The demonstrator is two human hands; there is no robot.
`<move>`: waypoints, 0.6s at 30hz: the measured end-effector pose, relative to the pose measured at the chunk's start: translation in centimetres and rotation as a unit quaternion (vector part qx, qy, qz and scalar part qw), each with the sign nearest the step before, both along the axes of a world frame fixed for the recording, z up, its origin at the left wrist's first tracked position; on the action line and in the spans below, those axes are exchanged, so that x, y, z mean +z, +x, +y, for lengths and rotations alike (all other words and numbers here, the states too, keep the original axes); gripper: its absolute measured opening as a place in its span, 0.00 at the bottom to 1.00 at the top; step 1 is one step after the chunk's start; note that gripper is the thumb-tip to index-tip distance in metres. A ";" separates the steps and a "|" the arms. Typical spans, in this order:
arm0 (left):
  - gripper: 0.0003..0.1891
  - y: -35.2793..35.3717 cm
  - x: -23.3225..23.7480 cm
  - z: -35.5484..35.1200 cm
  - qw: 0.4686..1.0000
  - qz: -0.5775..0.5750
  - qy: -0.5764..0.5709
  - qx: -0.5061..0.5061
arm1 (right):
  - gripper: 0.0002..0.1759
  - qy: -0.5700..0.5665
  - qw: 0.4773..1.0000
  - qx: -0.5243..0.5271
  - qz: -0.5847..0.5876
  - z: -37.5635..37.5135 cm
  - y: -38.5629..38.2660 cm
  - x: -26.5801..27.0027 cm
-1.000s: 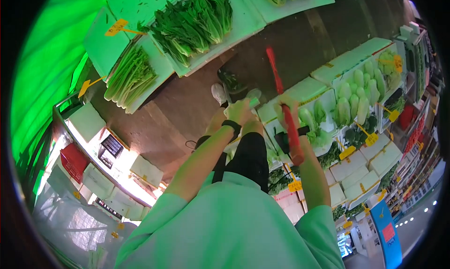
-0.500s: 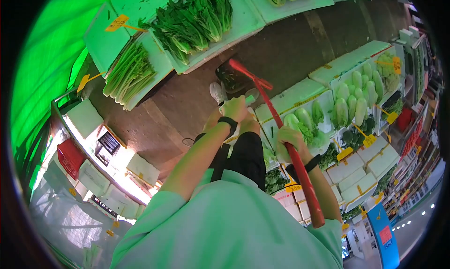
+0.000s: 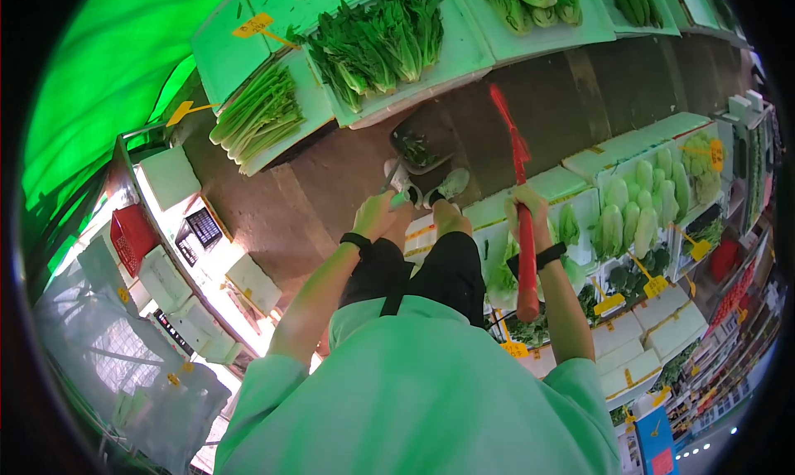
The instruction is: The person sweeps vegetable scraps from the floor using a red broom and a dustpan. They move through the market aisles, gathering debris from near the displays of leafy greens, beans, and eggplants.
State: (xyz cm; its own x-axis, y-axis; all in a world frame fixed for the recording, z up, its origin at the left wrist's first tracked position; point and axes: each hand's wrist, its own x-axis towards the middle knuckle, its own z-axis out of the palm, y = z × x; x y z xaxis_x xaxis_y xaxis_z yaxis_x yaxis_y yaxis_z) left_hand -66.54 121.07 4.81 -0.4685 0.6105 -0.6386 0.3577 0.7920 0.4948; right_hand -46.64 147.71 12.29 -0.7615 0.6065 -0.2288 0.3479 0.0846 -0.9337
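Note:
My right hand (image 3: 530, 208) is wrapped round the handle of a red broom (image 3: 527, 260). The broom's head points away from me, above the floor to the right of the dustpan. My left hand (image 3: 376, 217) is closed round a pale, thin handle that appears to belong to the dustpan; the fingers partly hide it. On the floor beyond my shoes lies the dark dustpan (image 3: 403, 135), with green leaf scraps (image 3: 417, 150) in it.
Leafy greens (image 3: 381, 44) and green stalks (image 3: 258, 115) lie on white stands ahead. On the right are boxes of cabbages (image 3: 638, 197) with yellow price tags (image 3: 656, 286). A red basket (image 3: 132, 236) and white boxes stand left. My shoes (image 3: 447, 187) are close to the dustpan.
The broom has swung right, its head away from the dustpan and its handle now nearly straight ahead. My left hand has moved left and slightly down. The view has shifted, showing both shoes.

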 end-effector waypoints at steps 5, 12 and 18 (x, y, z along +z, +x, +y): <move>0.11 0.4 -1.8 -1.6 1.000 0.001 0.001 0.004 | 0.12 0.038 0.999 0.034 -0.012 -0.2 -0.4 -3.4; 0.11 -0.4 -2.6 -2.6 0.994 0.087 0.006 -0.063 | 0.12 0.088 0.983 0.155 -0.046 -3.2 -1.7 -1.4; 0.10 1.7 -7.2 -3.4 0.988 0.140 0.018 -0.062 | 0.09 0.037 0.969 0.229 -0.087 -6.8 -4.1 -0.5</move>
